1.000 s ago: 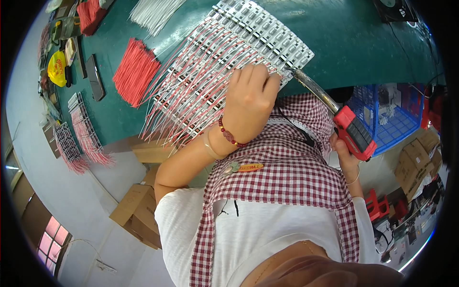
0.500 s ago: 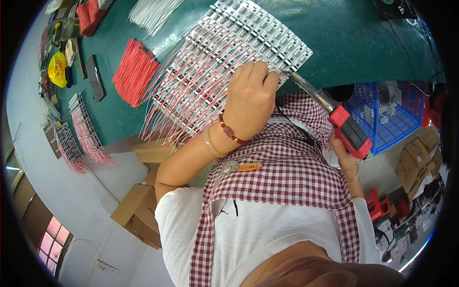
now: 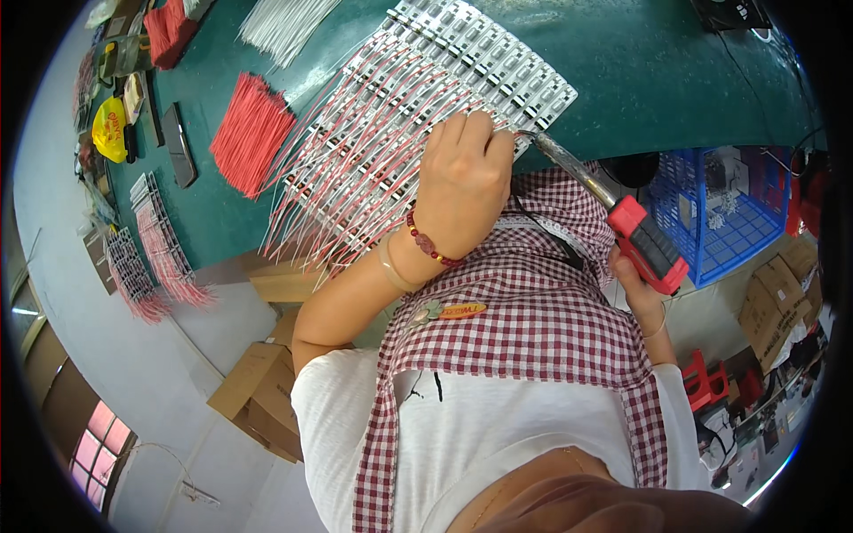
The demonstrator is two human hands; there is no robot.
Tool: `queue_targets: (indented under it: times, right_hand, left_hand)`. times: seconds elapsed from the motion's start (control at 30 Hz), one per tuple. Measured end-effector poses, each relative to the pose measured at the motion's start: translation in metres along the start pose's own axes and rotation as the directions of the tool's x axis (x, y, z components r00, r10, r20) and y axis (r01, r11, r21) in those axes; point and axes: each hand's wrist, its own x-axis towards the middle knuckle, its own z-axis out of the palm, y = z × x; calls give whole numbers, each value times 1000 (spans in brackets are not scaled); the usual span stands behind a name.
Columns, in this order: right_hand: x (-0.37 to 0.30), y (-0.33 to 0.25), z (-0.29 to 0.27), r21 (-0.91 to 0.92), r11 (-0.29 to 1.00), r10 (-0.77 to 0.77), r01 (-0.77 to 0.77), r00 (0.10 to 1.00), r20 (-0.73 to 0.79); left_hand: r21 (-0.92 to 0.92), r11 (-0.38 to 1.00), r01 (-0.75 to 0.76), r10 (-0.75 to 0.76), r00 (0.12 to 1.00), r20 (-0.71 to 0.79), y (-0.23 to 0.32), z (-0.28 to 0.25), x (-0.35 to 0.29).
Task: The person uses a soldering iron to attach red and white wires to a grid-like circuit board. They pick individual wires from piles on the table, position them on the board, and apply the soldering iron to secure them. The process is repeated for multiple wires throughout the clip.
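My right hand (image 3: 636,296) grips the red and black handle of a soldering iron (image 3: 653,244), whose metal shaft (image 3: 576,165) slants up to the left. Its tip meets the near right edge of a panel of small grey circuit boards (image 3: 498,64). Beside that tip, the fingers of my left hand (image 3: 466,169) are closed in a pinch low over the panel. What they hold is hidden under the hand. Many thin red and white wires (image 3: 355,147) run from the panel's rows toward the left and hang over the table edge.
On the green table (image 3: 640,80) lie a bundle of red wires (image 3: 251,135), a bundle of white wires (image 3: 286,27) and a phone (image 3: 178,145). Two wired panels (image 3: 162,226) sit at the left edge. A blue plastic crate (image 3: 729,222) stands below at right, near cardboard boxes (image 3: 775,298).
My left hand and the soldering iron have shifted very slightly left, along with the panel in the picture. Both grips look the same.
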Motion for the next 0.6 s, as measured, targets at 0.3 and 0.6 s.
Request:
queue_targets:
  times: [0.3,0.6]
  right_hand:
    - [-2,-2,-4,30,999,-23,25,999,-40]
    - [-9,5,-3,164,986,49,-39,997,-58]
  left_hand:
    - [11,1000,8,-8,1000,6,0,1,0]
    - [118,993,18,-25,998,57,0,0,-1]
